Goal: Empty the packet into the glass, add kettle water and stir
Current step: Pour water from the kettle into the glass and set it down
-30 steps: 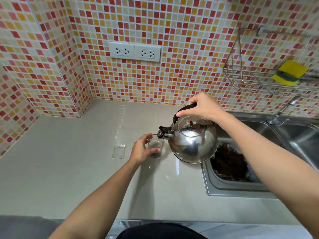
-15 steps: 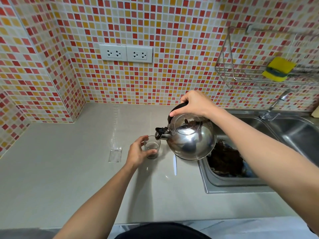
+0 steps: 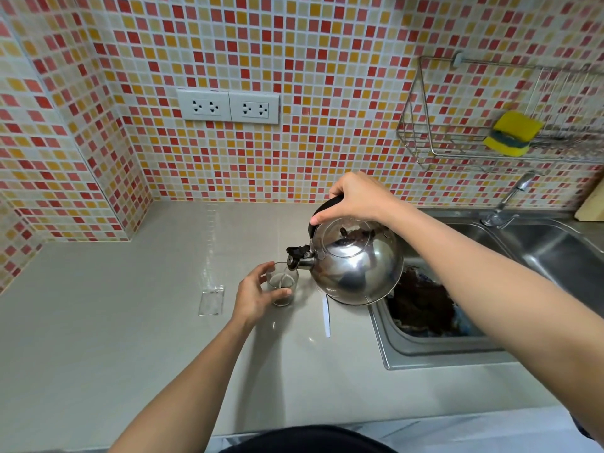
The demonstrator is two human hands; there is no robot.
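A small clear glass (image 3: 283, 287) stands on the grey counter (image 3: 130, 322) with brownish liquid in it. My left hand (image 3: 255, 295) wraps around its left side. My right hand (image 3: 356, 199) grips the black handle of a shiny steel kettle (image 3: 356, 266), which is tilted left with its spout right over the glass rim. A thin stream of water runs from the spout into the glass. A clear empty packet (image 3: 211, 299) lies flat on the counter to the left of the glass. A white stirrer stick (image 3: 326, 317) lies right of the glass, partly under the kettle.
A steel sink (image 3: 425, 351) sits to the right, with dark brown stuff in its near basin. A tap (image 3: 506, 204) stands behind it. On the tiled wall hang a wire rack (image 3: 457, 155) holding a yellow sponge (image 3: 511, 134) and two white sockets (image 3: 228, 106).
The kettle has tipped further to the left, bringing its spout over the glass, and water now flows into the glass. My left hand has stayed on the glass.
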